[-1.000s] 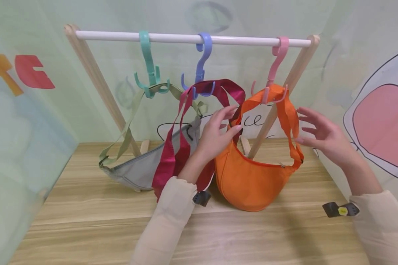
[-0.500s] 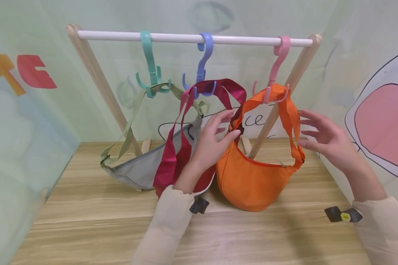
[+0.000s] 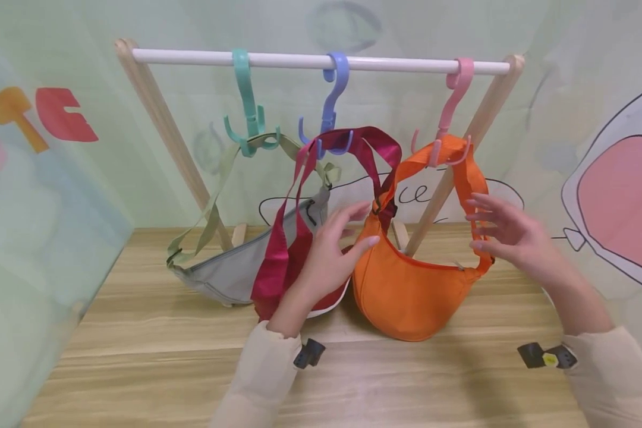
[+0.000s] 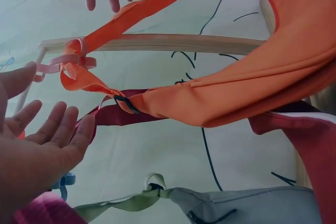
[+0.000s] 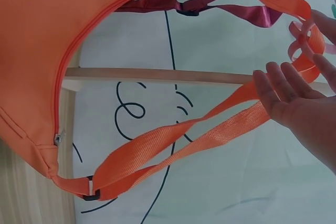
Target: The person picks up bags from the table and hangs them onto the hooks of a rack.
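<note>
An orange shoulder bag (image 3: 412, 297) hangs by its strap (image 3: 468, 178) from a pink hook (image 3: 453, 98). My left hand (image 3: 331, 249) is at the bag's left edge, fingers parted and holding nothing, in front of a dark red bag (image 3: 273, 279). At the strap's right side is my right hand (image 3: 519, 238), its fingers spread and loosely bent; whether they touch the strap I cannot tell. The left wrist view shows the left hand (image 4: 47, 140) apart from the orange bag (image 4: 236, 87). In the right wrist view the right hand (image 5: 304, 103) is close to the strap (image 5: 226, 129).
A white rail (image 3: 192, 57) on wooden legs (image 3: 171, 137) carries the hooks. The dark red bag hangs from a blue hook (image 3: 333, 95), and a grey bag (image 3: 230, 270) from a green hook (image 3: 245, 89). Below is a wood-grain table (image 3: 166, 356); a printed backdrop (image 3: 556, 148) stands behind.
Both hands have moved down a little beside the orange bag, the right one also slightly inward toward the strap. The bags hang as before; the whole view has shifted slightly.
</note>
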Demonstrator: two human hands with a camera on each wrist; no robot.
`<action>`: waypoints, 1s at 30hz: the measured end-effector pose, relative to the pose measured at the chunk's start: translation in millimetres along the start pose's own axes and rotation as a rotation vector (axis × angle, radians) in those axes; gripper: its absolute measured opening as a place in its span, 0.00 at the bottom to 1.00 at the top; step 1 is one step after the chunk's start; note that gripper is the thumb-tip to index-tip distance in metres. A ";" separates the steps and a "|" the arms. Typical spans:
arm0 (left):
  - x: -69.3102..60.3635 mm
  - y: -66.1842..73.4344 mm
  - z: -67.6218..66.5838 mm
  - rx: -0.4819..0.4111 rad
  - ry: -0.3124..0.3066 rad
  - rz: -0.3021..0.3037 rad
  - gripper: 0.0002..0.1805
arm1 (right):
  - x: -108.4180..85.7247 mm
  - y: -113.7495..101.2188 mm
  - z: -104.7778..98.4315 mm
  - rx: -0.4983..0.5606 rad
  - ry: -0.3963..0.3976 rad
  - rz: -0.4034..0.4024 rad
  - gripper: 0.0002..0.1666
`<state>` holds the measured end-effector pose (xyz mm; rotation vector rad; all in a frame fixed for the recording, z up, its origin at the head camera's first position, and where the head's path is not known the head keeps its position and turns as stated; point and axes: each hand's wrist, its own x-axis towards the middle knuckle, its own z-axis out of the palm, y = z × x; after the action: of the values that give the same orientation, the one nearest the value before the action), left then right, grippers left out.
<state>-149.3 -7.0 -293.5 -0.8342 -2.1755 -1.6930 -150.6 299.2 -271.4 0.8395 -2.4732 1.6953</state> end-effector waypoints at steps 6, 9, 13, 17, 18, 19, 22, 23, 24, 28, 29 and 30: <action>-15.3 1.5 -8.5 0.008 0.000 -0.036 0.27 | -2.5 8.1 5.9 0.010 -0.021 0.014 0.41; -21.6 2.9 -15.5 0.022 0.001 -0.044 0.28 | -4.4 11.2 8.5 -0.015 -0.023 0.047 0.41; -29.7 4.4 -26.7 0.038 0.000 -0.051 0.28 | -6.7 14.0 12.4 -0.023 -0.037 0.083 0.41; -37.2 3.2 -39.5 0.019 0.002 -0.052 0.29 | -8.3 16.0 16.7 -0.019 -0.052 0.093 0.41; -39.0 2.2 -42.8 0.012 0.003 -0.051 0.29 | -8.8 16.5 17.5 -0.020 -0.054 0.091 0.42; -40.8 1.0 -46.2 0.009 0.006 -0.047 0.29 | -9.2 17.0 18.2 -0.027 -0.053 0.088 0.42; -46.1 -3.0 -56.0 0.015 0.015 -0.041 0.30 | -10.4 19.2 19.4 -0.025 -0.056 0.076 0.42; -47.8 -4.4 -59.0 0.015 0.015 -0.041 0.31 | -10.7 20.2 19.5 -0.015 -0.058 0.073 0.42; -49.5 -5.5 -62.1 0.018 0.015 -0.041 0.31 | -11.3 21.2 19.5 -0.013 -0.059 0.071 0.42; -56.7 -9.4 -73.7 0.012 0.006 -0.062 0.31 | -13.7 24.4 19.4 -0.007 -0.058 0.065 0.42; -58.5 -10.0 -76.4 0.005 0.003 -0.066 0.31 | -14.3 25.0 19.3 -0.012 -0.055 0.061 0.42; -60.2 -10.3 -79.0 -0.002 -0.001 -0.069 0.31 | -15.0 25.7 19.3 -0.023 -0.052 0.057 0.42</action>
<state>-118.1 -100.2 -311.0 -0.7685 -2.2282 -1.7269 -144.0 295.3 -306.0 0.8294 -2.5693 1.6802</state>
